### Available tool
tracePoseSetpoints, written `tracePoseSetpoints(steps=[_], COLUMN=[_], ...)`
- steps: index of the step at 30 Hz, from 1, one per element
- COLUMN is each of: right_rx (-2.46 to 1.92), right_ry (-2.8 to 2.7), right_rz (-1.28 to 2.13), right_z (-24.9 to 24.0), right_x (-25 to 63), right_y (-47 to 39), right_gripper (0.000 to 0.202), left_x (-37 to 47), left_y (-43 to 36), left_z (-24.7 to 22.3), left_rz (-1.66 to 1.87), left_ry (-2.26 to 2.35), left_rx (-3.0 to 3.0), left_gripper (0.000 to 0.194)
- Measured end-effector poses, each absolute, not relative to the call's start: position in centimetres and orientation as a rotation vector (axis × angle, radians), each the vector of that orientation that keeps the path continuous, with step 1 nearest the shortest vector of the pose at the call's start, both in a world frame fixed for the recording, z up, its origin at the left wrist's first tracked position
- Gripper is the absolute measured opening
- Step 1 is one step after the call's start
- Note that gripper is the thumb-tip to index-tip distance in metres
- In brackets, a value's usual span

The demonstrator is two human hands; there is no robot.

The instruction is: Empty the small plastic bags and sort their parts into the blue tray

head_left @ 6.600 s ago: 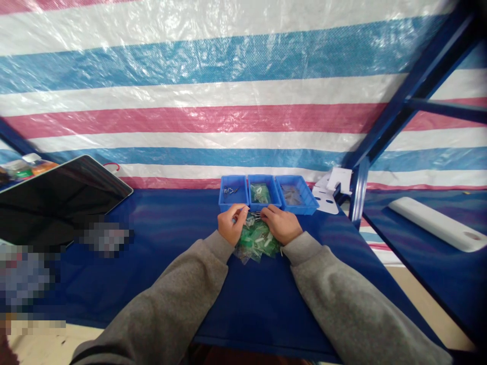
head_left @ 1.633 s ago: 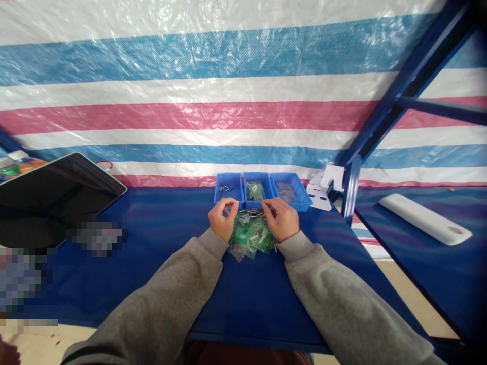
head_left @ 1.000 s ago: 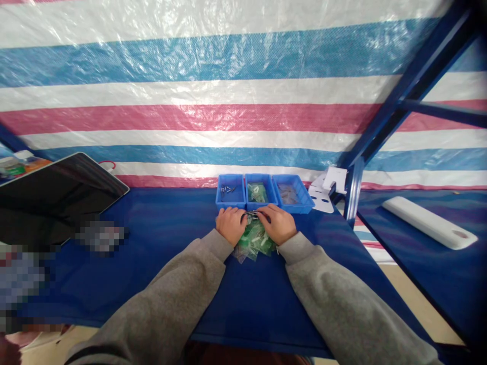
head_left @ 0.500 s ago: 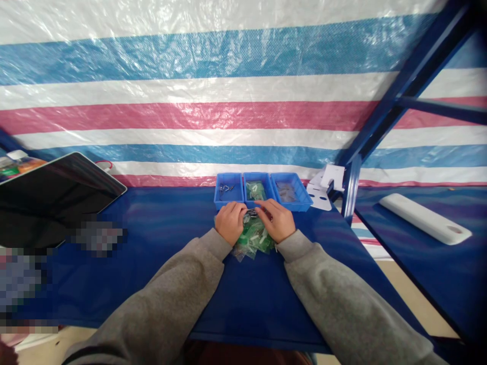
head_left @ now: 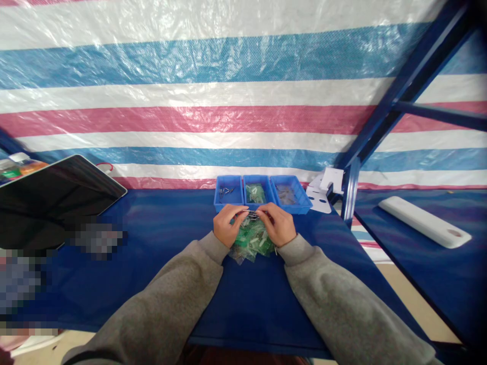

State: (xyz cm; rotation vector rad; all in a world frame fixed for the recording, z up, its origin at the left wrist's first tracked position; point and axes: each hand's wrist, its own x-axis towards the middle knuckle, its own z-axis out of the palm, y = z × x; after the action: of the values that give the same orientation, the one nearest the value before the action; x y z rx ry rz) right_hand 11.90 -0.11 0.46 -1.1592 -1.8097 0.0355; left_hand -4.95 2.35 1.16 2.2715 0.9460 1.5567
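My left hand (head_left: 227, 226) and my right hand (head_left: 280, 224) face each other over a pile of green and clear plastic packets (head_left: 253, 242). Thumb and fingertips are pinched together on both hands. A thin, shiny metal piece (head_left: 251, 211) spans the gap, one end at each pinch; its exact kind is too small to make out. More small metal pieces show just beneath it, on top of the pile. Directly behind my hands stand three blue bins: the left bin (head_left: 218, 206) has several small metal pieces, the middle bin (head_left: 257, 178) green packets, the right bin (head_left: 296, 208) clear greyish packets.
White cut-out cards (head_left: 318, 200) lean by a blue metal post (head_left: 350, 195) at right. A black-screened panel (head_left: 64, 197) lies at left, near bottles (head_left: 23, 163). On the neighbouring blue table rests a long white object (head_left: 424, 221). Striped sheeting (head_left: 236, 119) hangs behind.
My right fingers, stretched toward the middle bin before, have drawn into a pinch. The thin metal piece now shows between both hands. The view has tilted up slightly.
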Motion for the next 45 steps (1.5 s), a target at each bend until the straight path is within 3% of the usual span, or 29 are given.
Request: tracePoseSetpoints(steps=[32, 39, 45], right_rx=[-1.123, -1.142, -1.152], right_ry=[-1.797, -1.789, -1.756], right_rz=[0.011, -0.019, -0.031], right_z=[0.14, 0.25, 0.31], right_x=[11.94, 11.91, 11.97], right_y=[0.02, -0.02, 0.05], right_gripper=[0.019, 0.021, 0.021], left_x=[-4.92, -4.99, -4.93], left_y=[2.14, 2.77, 3.04], left_z=[0.77, 0.75, 0.48], left_rz=[1.503, 1.391, 1.457], left_ry=[1.011, 0.906, 0.883], left_rx=[2.173, 2.447, 2.368], left_gripper=[0.016, 0.029, 0.028])
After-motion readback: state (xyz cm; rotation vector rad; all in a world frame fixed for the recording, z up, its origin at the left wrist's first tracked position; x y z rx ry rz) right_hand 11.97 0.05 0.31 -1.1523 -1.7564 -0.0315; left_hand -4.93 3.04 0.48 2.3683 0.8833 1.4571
